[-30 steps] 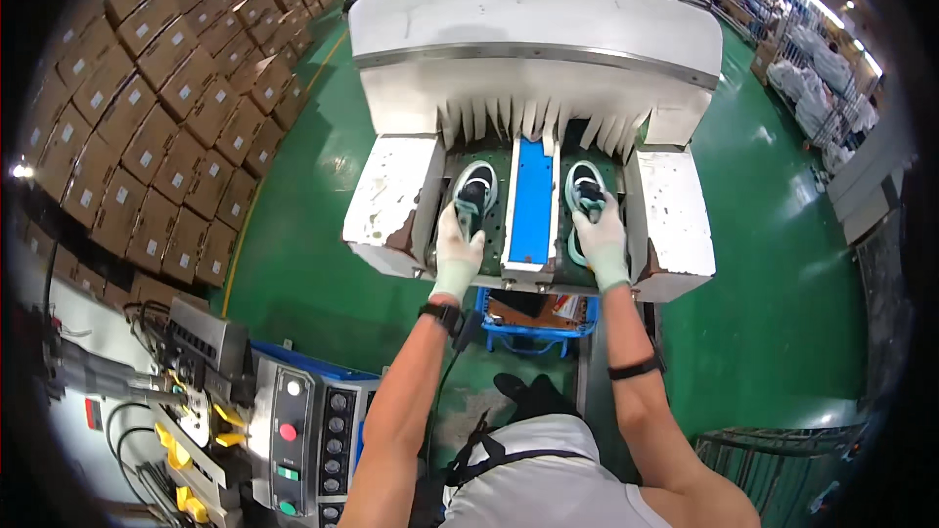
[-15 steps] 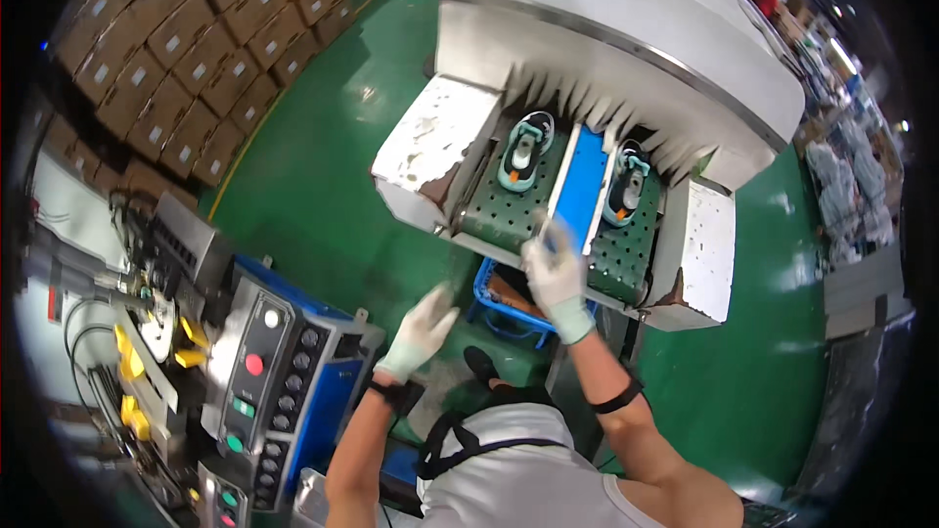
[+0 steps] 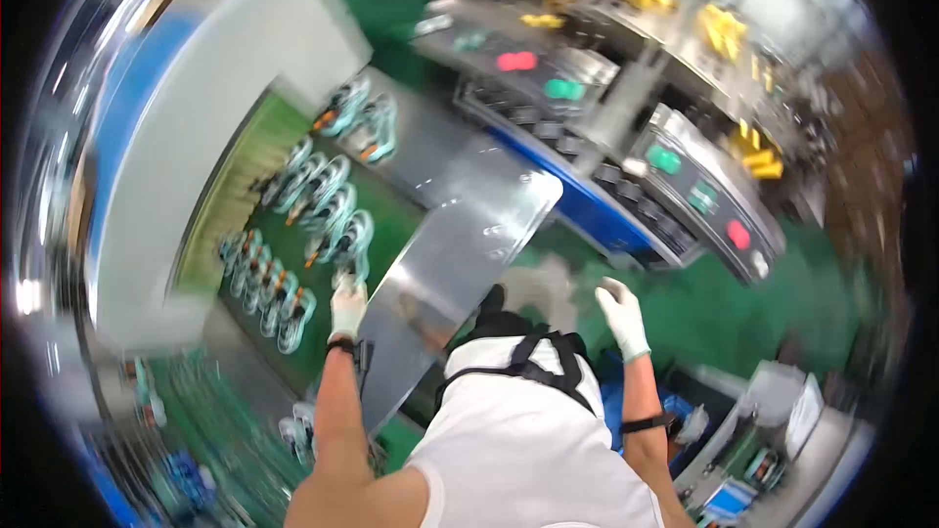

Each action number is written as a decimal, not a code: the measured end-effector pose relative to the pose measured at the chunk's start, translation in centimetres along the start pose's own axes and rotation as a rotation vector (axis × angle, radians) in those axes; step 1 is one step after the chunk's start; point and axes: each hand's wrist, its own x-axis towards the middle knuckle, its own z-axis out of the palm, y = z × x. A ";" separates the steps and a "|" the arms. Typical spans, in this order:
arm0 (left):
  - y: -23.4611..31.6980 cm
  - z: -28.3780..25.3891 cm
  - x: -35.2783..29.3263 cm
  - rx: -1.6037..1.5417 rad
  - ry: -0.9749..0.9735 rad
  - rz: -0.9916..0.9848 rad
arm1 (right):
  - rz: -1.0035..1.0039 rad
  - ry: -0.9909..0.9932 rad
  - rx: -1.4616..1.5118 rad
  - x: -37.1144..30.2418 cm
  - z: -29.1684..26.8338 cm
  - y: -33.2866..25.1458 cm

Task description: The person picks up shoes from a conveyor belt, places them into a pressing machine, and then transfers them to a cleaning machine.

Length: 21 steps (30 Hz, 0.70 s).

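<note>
Over a green belt [image 3: 394, 194], the left hand [image 3: 347, 311] is at the near end of the closest shoe [image 3: 354, 242]; because of blur, I cannot tell if it grips. This shoe lies on the belt, last in its row. Well apart, the right hand [image 3: 623, 318] is empty, its fingers loosely extended. Beside the belt is a metal ledge [image 3: 469, 225]; beyond stands a white machine [image 3: 186, 156].
</note>
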 end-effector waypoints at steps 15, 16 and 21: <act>-19.3 -11.2 -0.5 0.256 0.903 -0.221 | 0.329 -0.424 -0.717 6.9 6.6 -1.2; -19.2 -12.0 0.2 0.251 0.910 -0.270 | 0.335 -0.422 -0.727 7.4 6.9 -1.5; -19.0 -13.6 -1.0 0.152 0.820 -0.193 | 0.016 -0.529 -0.688 10.9 12.6 -4.8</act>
